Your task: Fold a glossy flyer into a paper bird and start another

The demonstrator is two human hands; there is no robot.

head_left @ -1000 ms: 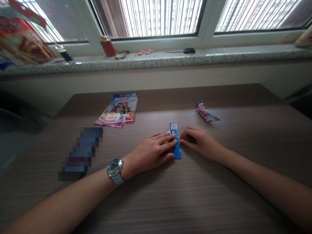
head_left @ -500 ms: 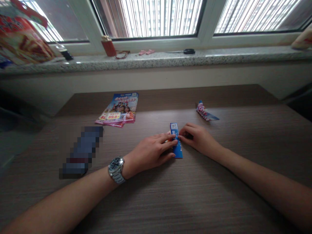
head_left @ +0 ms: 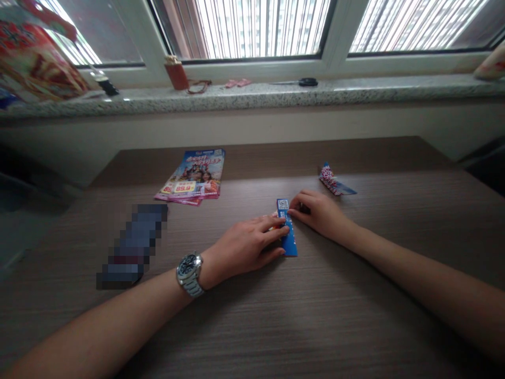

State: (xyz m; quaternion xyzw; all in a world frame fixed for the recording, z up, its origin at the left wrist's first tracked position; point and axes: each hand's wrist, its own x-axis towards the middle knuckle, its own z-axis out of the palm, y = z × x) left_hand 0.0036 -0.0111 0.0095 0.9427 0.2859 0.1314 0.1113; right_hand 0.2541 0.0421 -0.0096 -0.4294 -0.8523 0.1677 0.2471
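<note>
A narrow folded blue paper strip (head_left: pixel 289 243) with a QR code at its far end lies flat on the brown table (head_left: pixel 236 326). Across its left side rests my left hand (head_left: pixel 250 243), its fingers spread and pressing on the paper. Some of the paper is hidden under those fingers. My right hand (head_left: pixel 315 210) is closed in a pinch at the strip's right edge, near the upper part; whether paper is between its fingertips is too small to make out.
A stack of colourful flyers (head_left: pixel 197 176) lies at the back left. Nearer on the left is a pixelated dark object (head_left: pixel 136 242). A folded paper piece (head_left: pixel 333 183) sits behind my right hand. Scissors (head_left: pixel 307 82) and a red container (head_left: pixel 177 75) are on the windowsill (head_left: pixel 252 97).
My right hand has slid slightly away from me along the strip's right edge, toward the QR code. My left hand keeps its place on the paper.
</note>
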